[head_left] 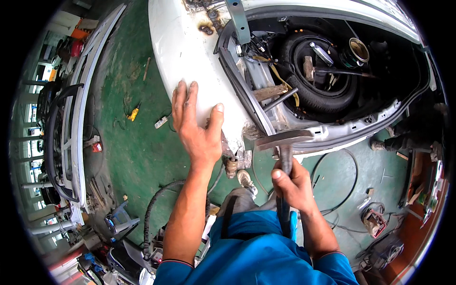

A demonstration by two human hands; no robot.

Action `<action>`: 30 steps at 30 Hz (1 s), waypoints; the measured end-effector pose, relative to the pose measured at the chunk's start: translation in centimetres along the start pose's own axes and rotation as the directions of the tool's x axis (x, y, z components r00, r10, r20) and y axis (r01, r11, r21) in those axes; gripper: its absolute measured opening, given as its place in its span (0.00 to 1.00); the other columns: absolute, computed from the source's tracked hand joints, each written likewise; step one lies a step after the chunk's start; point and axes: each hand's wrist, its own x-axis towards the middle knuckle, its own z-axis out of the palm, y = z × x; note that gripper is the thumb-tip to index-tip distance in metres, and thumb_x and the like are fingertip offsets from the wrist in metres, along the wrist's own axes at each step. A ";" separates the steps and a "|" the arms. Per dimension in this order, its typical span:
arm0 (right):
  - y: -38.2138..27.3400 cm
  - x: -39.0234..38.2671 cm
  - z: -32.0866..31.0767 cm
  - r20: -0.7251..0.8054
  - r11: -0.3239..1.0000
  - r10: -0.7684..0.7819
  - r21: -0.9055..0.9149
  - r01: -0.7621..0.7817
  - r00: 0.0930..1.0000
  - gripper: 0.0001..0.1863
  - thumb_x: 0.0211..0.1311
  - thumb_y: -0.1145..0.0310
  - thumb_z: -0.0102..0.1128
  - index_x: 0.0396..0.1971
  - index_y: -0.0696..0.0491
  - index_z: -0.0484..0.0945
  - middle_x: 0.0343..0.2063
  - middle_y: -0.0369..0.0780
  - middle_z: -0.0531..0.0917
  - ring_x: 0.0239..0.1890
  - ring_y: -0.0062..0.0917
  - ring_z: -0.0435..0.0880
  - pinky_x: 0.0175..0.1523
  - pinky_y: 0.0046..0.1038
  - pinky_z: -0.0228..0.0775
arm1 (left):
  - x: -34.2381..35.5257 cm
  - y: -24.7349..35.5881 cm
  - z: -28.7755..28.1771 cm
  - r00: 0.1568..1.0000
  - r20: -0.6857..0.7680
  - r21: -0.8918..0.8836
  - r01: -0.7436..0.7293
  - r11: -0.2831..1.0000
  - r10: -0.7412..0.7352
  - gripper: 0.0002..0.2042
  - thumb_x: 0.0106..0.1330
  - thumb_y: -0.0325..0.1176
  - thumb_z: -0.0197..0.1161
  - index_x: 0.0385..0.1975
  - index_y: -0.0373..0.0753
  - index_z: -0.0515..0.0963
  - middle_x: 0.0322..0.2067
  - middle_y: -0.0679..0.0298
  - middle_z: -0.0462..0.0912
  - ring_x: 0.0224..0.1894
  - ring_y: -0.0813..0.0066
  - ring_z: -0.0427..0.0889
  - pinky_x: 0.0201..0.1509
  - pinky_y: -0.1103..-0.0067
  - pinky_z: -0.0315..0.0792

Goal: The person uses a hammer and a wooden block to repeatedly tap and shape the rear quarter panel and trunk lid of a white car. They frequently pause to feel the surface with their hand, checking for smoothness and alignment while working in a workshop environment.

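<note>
My left hand point(197, 133) rests with fingers spread and extended on the white rear body panel point(209, 71) of a car, near its damaged lower corner point(235, 142). My right hand point(292, 183) is closed around the upright handle of a hammer point(285, 139), whose long metal head lies crosswise just over the edge of the open trunk point(342, 123). In the trunk sit a spare wheel point(327, 99), a round can point(358, 50), another hammer point(308, 67), a wooden block point(270, 91) and a metal bar point(280, 99). A scorched patch point(206, 29) marks the upper panel.
A long metal frame point(76, 152) with car parts stands at left. The green floor point(128, 85) carries a yellow tool point(134, 113), hoses point(351, 180) and a blue stand point(118, 221). Another person's dark-clad legs point(403, 133) show at right, near an orange cabinet point(427, 209).
</note>
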 end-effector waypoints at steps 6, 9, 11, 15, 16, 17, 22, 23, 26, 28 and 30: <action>1.1 0.5 0.4 -0.018 0.986 -0.028 -0.164 0.025 0.999 0.21 0.75 0.55 0.61 0.35 0.60 0.69 0.18 0.43 0.74 0.22 0.21 0.70 0.27 0.31 0.65 | 0.0 0.0 -0.2 1.000 0.010 -0.021 0.002 1.000 -0.001 0.30 0.66 0.41 0.67 0.66 0.31 0.72 0.70 0.41 0.66 0.72 0.40 0.62 0.75 0.53 0.56; 0.7 0.6 1.5 0.011 0.963 -0.081 -0.258 0.082 0.997 0.22 0.73 0.54 0.62 0.35 0.60 0.69 0.19 0.52 0.73 0.20 0.40 0.71 0.29 0.40 0.67 | 0.1 0.2 0.0 0.999 0.025 -0.037 0.020 0.999 -0.019 0.31 0.67 0.42 0.66 0.66 0.31 0.72 0.69 0.38 0.65 0.72 0.39 0.62 0.74 0.53 0.56; 0.2 0.8 1.7 0.057 0.934 -0.118 -0.333 0.131 0.991 0.22 0.73 0.53 0.61 0.36 0.59 0.70 0.19 0.53 0.75 0.20 0.47 0.75 0.29 0.41 0.68 | 0.1 0.4 0.0 0.999 0.031 -0.038 0.024 0.999 -0.023 0.31 0.66 0.43 0.66 0.65 0.30 0.72 0.69 0.38 0.65 0.72 0.39 0.62 0.74 0.53 0.57; 0.0 0.9 0.6 -0.008 0.935 -0.113 -0.340 0.104 0.994 0.19 0.73 0.56 0.62 0.38 0.59 0.71 0.19 0.51 0.75 0.19 0.40 0.77 0.28 0.41 0.69 | 0.1 0.3 -0.1 0.999 0.029 -0.044 0.038 0.998 -0.036 0.31 0.66 0.43 0.66 0.65 0.29 0.72 0.69 0.38 0.65 0.72 0.39 0.62 0.74 0.53 0.57; 0.2 1.2 0.5 -0.078 0.956 -0.180 -0.250 0.155 0.981 0.17 0.74 0.57 0.61 0.40 0.58 0.71 0.17 0.43 0.75 0.18 0.26 0.74 0.24 0.33 0.66 | 0.1 0.3 -0.1 0.999 0.028 -0.048 0.047 0.998 -0.045 0.31 0.66 0.42 0.66 0.65 0.29 0.72 0.69 0.38 0.65 0.72 0.39 0.62 0.74 0.53 0.57; 0.1 1.0 0.3 -0.176 0.988 -0.147 -0.071 0.136 0.973 0.16 0.75 0.57 0.60 0.40 0.56 0.71 0.17 0.38 0.74 0.18 0.20 0.71 0.23 0.28 0.63 | 0.0 0.3 -0.2 0.999 0.025 -0.042 0.045 0.998 -0.044 0.31 0.66 0.42 0.66 0.65 0.29 0.72 0.69 0.38 0.65 0.72 0.39 0.62 0.74 0.53 0.57; 0.6 1.1 1.5 -0.162 0.945 -0.188 -0.297 0.134 0.969 0.15 0.75 0.60 0.59 0.40 0.58 0.71 0.18 0.39 0.75 0.18 0.21 0.73 0.24 0.25 0.63 | 0.2 0.5 0.1 0.999 0.026 -0.052 0.041 0.998 -0.039 0.31 0.65 0.41 0.66 0.65 0.29 0.72 0.69 0.38 0.66 0.72 0.39 0.63 0.74 0.54 0.58; 0.7 1.0 2.1 0.061 0.874 -0.226 -0.429 0.230 0.972 0.21 0.72 0.58 0.64 0.39 0.62 0.68 0.19 0.56 0.74 0.19 0.49 0.76 0.27 0.44 0.67 | 0.3 0.5 0.1 0.999 0.024 -0.053 0.031 0.998 -0.030 0.31 0.65 0.40 0.66 0.65 0.29 0.72 0.69 0.38 0.66 0.72 0.39 0.63 0.73 0.54 0.58; -0.1 1.0 1.8 0.027 0.927 -0.151 -0.344 0.151 0.988 0.21 0.72 0.56 0.63 0.39 0.61 0.70 0.19 0.54 0.76 0.21 0.50 0.77 0.28 0.42 0.68 | 0.2 0.2 -0.1 1.000 0.019 -0.048 0.018 0.999 -0.017 0.31 0.65 0.40 0.66 0.65 0.29 0.72 0.69 0.38 0.66 0.72 0.39 0.63 0.73 0.54 0.58; 0.2 1.3 1.0 -0.133 0.991 -0.064 -0.124 0.047 0.989 0.19 0.74 0.57 0.61 0.39 0.59 0.71 0.19 0.40 0.78 0.20 0.22 0.76 0.25 0.31 0.67 | 0.1 0.3 -0.2 0.999 0.020 -0.048 0.027 0.998 -0.026 0.31 0.66 0.40 0.66 0.65 0.29 0.72 0.69 0.38 0.66 0.71 0.39 0.63 0.73 0.54 0.58; -0.6 1.8 1.2 -0.263 0.986 -0.104 0.097 0.133 0.959 0.17 0.75 0.58 0.60 0.39 0.59 0.71 0.19 0.36 0.76 0.20 0.17 0.73 0.23 0.27 0.64 | 0.2 0.3 -0.1 1.000 0.020 -0.043 0.025 0.999 -0.024 0.31 0.66 0.40 0.66 0.65 0.29 0.72 0.69 0.38 0.66 0.71 0.39 0.63 0.73 0.54 0.58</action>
